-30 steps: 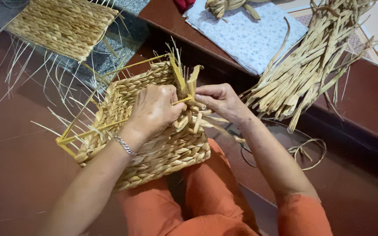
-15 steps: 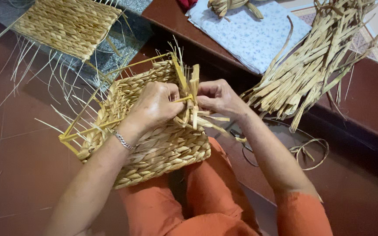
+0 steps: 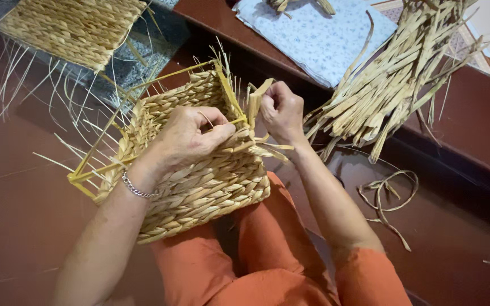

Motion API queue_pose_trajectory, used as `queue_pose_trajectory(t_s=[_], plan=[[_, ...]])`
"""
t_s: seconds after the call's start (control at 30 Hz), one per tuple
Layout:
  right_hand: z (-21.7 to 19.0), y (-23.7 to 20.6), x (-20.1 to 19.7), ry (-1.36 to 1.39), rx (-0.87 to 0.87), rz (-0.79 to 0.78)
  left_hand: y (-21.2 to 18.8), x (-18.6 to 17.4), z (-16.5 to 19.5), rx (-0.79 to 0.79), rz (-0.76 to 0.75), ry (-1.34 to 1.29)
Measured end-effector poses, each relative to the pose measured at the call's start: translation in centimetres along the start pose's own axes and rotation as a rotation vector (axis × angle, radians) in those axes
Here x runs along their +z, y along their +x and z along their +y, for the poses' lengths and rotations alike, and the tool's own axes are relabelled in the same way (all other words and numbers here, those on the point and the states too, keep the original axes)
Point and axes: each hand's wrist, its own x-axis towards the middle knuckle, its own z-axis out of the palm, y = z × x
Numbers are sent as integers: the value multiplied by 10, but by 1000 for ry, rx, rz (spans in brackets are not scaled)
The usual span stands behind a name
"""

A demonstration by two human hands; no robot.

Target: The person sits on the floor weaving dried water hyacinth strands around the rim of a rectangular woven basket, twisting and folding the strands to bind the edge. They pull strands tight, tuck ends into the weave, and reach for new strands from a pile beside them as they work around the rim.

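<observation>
A half-woven straw basket (image 3: pixel 199 187) with a yellow frame rests on my lap, its open side turned away from me. My left hand (image 3: pixel 191 136), a silver bracelet at its wrist, presses on the basket's upper rim and pinches woven strands there. My right hand (image 3: pixel 282 110) is closed around a flat straw strand (image 3: pixel 253 102) that stands up at the basket's right corner. Loose strand ends stick out to the right below that hand.
A heap of dried straw strips (image 3: pixel 404 73) lies on the raised ledge at right, beside a pale blue cloth (image 3: pixel 319 39). A second woven piece (image 3: pixel 69 28) with loose stalks lies at the top left. Curled straw scraps (image 3: pixel 387 198) lie on the red floor.
My right hand has lifted and pulled the strand upward at the corner. My left hand has shifted slightly along the rim. The basket has turned a little.
</observation>
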Motion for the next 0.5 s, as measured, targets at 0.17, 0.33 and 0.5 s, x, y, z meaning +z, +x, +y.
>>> queue_pose_trajectory(t_s=[0.17,0.33,0.5], plan=[[-7,11,6,-97,29,67,-6,1,9,22,14,89],[-1,14,-19,888,684,23,-5,1,6,125,84,84],[7,-1,-37,1653,1073,393,-3,1,4,-7,11,-61]])
